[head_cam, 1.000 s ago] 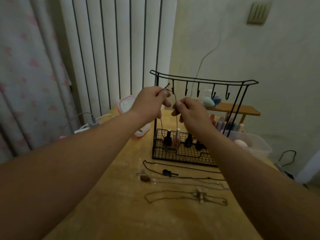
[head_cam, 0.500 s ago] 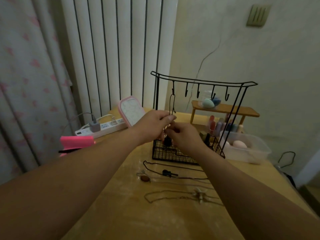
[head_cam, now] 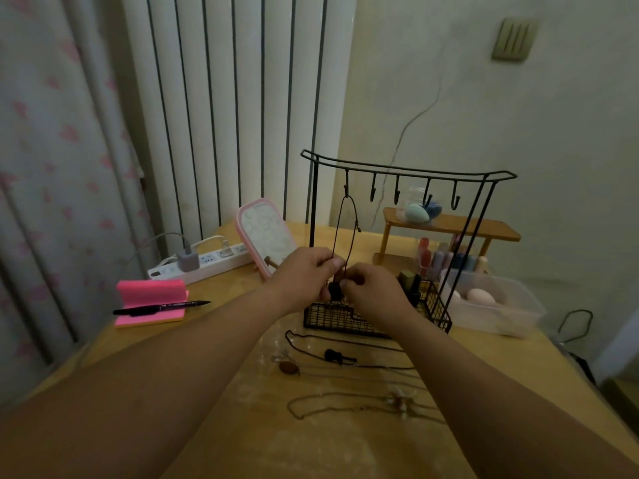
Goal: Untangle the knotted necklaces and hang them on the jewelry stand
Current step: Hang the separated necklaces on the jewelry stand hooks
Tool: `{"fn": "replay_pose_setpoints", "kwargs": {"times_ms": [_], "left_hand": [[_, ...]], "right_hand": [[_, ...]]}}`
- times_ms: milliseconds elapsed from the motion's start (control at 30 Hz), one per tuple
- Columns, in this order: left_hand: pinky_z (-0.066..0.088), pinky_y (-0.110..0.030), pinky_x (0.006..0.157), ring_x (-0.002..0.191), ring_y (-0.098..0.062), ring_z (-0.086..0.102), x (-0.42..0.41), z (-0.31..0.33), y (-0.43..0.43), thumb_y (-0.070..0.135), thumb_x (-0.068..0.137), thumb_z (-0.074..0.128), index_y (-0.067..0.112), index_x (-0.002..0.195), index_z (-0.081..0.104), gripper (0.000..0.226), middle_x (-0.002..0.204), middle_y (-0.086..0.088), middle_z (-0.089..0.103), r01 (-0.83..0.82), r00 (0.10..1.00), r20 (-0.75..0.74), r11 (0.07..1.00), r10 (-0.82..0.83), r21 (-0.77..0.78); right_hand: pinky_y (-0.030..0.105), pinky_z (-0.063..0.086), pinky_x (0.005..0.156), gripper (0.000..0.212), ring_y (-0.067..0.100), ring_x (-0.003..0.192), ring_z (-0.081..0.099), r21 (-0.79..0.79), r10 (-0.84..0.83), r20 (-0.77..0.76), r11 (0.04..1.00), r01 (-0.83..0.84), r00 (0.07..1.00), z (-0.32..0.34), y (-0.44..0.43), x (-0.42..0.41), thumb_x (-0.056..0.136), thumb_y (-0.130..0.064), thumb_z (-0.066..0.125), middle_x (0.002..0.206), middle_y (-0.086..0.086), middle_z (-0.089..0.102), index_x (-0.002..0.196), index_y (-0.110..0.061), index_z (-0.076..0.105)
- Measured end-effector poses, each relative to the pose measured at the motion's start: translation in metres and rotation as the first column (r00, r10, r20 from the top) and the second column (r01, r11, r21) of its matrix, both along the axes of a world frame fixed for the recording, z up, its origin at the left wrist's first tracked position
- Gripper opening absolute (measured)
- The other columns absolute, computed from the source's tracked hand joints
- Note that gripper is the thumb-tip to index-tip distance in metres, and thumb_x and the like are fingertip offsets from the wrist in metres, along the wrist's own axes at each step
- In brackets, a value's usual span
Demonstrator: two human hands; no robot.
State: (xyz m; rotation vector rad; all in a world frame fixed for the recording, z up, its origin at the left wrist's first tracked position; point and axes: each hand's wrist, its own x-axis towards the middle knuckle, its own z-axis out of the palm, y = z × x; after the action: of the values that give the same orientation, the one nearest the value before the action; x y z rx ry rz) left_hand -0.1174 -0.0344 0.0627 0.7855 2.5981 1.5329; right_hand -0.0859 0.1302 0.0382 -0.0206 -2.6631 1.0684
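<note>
Left hand (head_cam: 304, 274) curled, pinching the cord of the black necklace (head_cam: 347, 198); right hand (head_cam: 371, 288) at its 3 o'clock, fingertips pinching the same cord near the pendant. Loop up at 12 o'clock, over the leftmost hook of the jewelry stand (head_cam: 332, 318). Loose necklaces (head_cam: 333, 355) on the table (head_cam: 224, 426), at the stand's 6 o'clock.

we count four necklaces: one hung necklace (head_cam: 339, 229) on the stand (head_cam: 408, 169) and three loose necklaces (head_cam: 333, 355) on the table (head_cam: 249, 437). the stand has five hooks (head_cam: 372, 193) (one taken), and we see one pen (head_cam: 162, 307), one mirror (head_cam: 266, 233), one power strip (head_cam: 207, 262).
</note>
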Motion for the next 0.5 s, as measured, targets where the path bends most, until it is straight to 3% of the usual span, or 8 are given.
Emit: {"fn": "replay_pose_setpoints", "kwargs": {"times_ms": [67,233,333,500], "left_hand": [[0.060,-0.045,0.073,0.068,-0.023,0.071,0.001,-0.001,0.001,0.029,0.109,0.051,0.014,0.103,0.071,0.025,0.085,-0.014,0.072,-0.001,1.000,0.007,1.000,0.001,-0.006],[0.053,-0.028,0.059,0.059,-0.014,0.066,0.005,-0.005,0.004,0.030,0.111,0.047,0.014,0.103,0.070,0.029,0.070,0.002,0.065,-0.015,1.000,0.019,0.997,0.016,-0.070],[0.046,-0.029,0.054,0.056,-0.014,0.062,0.001,-0.010,0.008,0.032,0.111,0.046,0.015,0.101,0.071,0.031,0.070,0.000,0.061,-0.036,0.999,0.012,0.984,0.038,-0.176],[0.043,-0.033,0.062,0.073,-0.021,0.058,-0.006,-0.019,0.012,0.034,0.109,0.047,0.013,0.092,0.070,0.035,0.081,-0.006,0.063,-0.052,0.999,-0.035,0.922,0.041,-0.383]], "right_hand": [[0.022,0.047,0.066,0.016,0.006,0.085,0.064,0.002,-0.010,-0.005,1.000,0.010,1.000,0.000,0.002,0.001,0.103,-0.024,0.061,0.092,-0.010,0.066,0.114,-0.018,0.072],[0.024,0.050,0.068,0.014,0.008,0.084,0.065,-0.009,-0.021,-0.009,1.000,0.021,1.000,0.001,0.004,0.003,0.103,-0.027,0.061,0.091,-0.008,0.068,0.108,-0.020,0.073],[0.025,0.052,0.069,0.011,0.008,0.083,0.066,-0.054,-0.046,-0.084,0.998,0.042,0.995,0.004,0.002,0.004,0.102,-0.028,0.063,0.087,-0.008,0.070,0.102,-0.022,0.072],[0.022,0.049,0.067,0.010,0.002,0.084,0.063,-0.086,-0.082,-0.182,0.994,0.067,0.980,0.012,-0.006,0.000,0.102,-0.028,0.063,0.089,-0.012,0.068,0.103,-0.024,0.073]]}}
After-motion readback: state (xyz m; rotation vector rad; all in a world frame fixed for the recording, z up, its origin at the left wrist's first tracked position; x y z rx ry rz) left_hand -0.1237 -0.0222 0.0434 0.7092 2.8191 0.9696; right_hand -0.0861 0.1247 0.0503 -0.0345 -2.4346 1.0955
